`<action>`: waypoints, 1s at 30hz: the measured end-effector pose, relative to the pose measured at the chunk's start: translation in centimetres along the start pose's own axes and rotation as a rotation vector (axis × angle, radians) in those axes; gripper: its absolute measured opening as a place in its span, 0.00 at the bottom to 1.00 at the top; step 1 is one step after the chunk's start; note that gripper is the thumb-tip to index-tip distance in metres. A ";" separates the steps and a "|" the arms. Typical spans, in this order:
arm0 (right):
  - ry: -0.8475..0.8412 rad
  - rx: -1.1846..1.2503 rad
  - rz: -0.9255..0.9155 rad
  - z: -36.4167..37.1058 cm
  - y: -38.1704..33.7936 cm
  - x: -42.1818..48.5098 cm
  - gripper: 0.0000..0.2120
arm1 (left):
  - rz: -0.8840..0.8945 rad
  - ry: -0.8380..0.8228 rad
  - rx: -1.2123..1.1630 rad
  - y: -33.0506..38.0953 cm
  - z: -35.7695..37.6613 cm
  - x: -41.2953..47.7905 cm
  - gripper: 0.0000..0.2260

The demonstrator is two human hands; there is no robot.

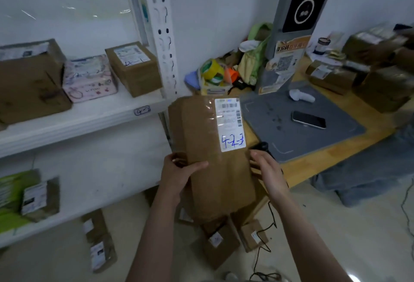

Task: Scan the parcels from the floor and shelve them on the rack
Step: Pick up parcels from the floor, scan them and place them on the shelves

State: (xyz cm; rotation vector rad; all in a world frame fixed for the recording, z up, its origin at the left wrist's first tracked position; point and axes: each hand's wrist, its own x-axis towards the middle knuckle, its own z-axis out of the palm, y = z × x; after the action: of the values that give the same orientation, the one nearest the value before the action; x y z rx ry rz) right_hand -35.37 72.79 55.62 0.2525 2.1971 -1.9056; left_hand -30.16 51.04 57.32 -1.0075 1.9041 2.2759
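Observation:
I hold a long brown parcel (210,158) in front of me, above the floor. Its white label (229,122) carries a barcode and "4-2-3" in blue ink. My left hand (179,172) grips the parcel's left edge, thumb on top. My right hand (266,169) touches the right edge with fingers curled round the side; a black scanner (263,147) shows just behind that hand. The white rack (89,120) stands to the left, with three parcels on its upper shelf. Several brown parcels (220,241) lie on the floor under the held one.
A wooden table (336,147) at the right bears a grey mat, a phone (308,119), a white handheld device, tape rolls (212,71) and more boxes. A scanning kiosk (291,35) rises behind the mat. A black cable (264,237) trails across the floor. Another person's hand (378,54) rests on boxes far right.

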 end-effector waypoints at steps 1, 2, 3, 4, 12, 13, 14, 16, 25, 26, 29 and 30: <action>0.028 -0.028 0.004 -1.2 0.4 1.2 0.13 | -0.012 0.038 -0.015 -0.7 0.9 0.5 0.50; 0.078 -0.054 0.009 -2.2 0.8 2.4 0.12 | -0.025 0.077 -0.034 -1.3 1.8 0.8 0.48; 0.133 -0.067 0.019 -3.2 1.3 3.5 0.11 | -0.049 0.120 -0.039 -1.8 2.6 1.3 0.47; 0.180 -0.071 0.033 -4.2 1.7 4.5 0.10 | -0.073 0.152 -0.046 -2.3 3.4 1.5 0.49; 0.178 -0.369 0.224 -7.8 6.4 12.5 0.19 | -0.046 0.299 -0.105 -2.2 7.8 -0.9 0.28; 0.141 -0.403 0.245 -7.8 6.8 13.3 0.20 | -0.043 0.305 -0.095 -2.6 8.0 -1.2 0.25; 0.104 -0.421 0.263 -7.7 7.0 13.9 0.21 | -0.040 0.310 -0.095 -3.0 8.2 -1.4 0.25; 0.040 -0.451 0.295 -7.5 7.5 14.7 0.22 | -0.049 0.320 -0.095 -3.6 8.3 -1.7 0.23; -0.049 -0.523 0.319 -7.9 9.1 17.6 0.22 | -0.100 0.356 -0.095 -5.4 8.5 -1.5 0.34; -0.042 -0.500 0.300 -7.7 9.4 17.6 0.21 | -0.101 0.368 -0.085 -5.7 8.3 -1.4 0.37; -0.013 -0.408 0.177 -7.0 9.2 16.2 0.21 | -0.091 0.398 -0.053 -6.1 7.8 -0.7 0.41; -0.012 -0.374 0.128 -6.8 8.5 15.3 0.20 | -0.079 0.397 -0.042 -6.3 7.7 -0.4 0.42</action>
State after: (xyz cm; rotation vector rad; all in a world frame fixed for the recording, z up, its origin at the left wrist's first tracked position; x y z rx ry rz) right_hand -48.12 80.50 44.24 0.3046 2.4083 -1.3935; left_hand -30.90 59.64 52.43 -1.6124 1.8997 2.2093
